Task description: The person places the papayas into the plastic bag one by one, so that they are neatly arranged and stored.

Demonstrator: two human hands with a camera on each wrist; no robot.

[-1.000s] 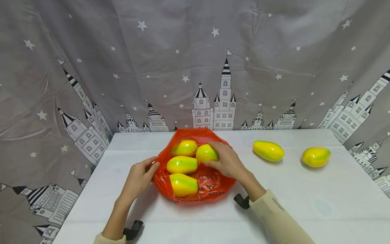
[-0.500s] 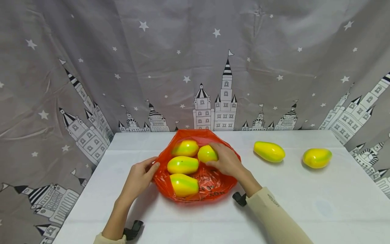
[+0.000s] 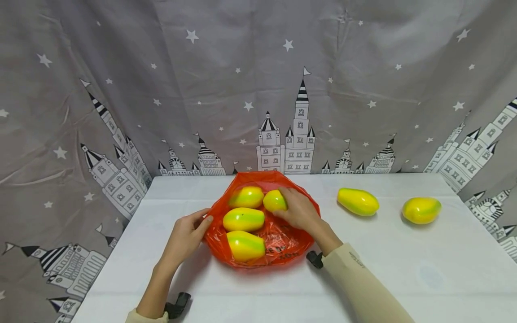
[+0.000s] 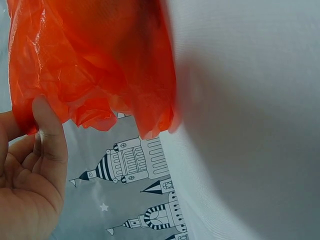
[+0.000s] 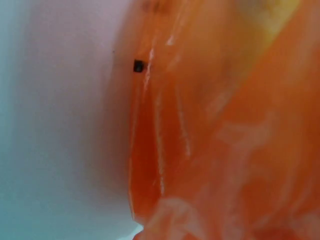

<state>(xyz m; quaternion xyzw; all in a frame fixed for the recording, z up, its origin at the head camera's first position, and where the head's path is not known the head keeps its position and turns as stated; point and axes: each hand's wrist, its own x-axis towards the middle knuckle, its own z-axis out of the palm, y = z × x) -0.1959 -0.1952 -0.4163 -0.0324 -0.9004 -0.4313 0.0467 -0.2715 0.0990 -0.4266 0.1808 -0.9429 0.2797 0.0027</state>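
A red plastic bag (image 3: 282,258) lies wide open on the white table, with several glossy yellow-green papayas inside. Three of them, a back papaya (image 3: 247,197), a middle papaya (image 3: 243,220) and a front papaya (image 3: 246,246), lie in a column on the left. My right hand (image 3: 300,210), reaching into the bag, holds another papaya (image 3: 274,200) beside the back one. At the bag's left rim my left hand (image 3: 186,235) pinches the plastic; thumb and finger on the bag (image 4: 100,60) show in the left wrist view. The right wrist view is filled mostly by blurred bag (image 5: 190,150), hiding that hand.
Two more papayas lie on the table to the right of the bag: a longer papaya (image 3: 357,202) and, farther right, a rounder papaya (image 3: 421,210). A grey curtain (image 3: 226,89) printed with castles and stars hangs behind the white table (image 3: 383,264).
My right hand has shifted slightly inside the bag, and its thumb now lies lower across the front of the held papaya. The left hand keeps its place on the rim.
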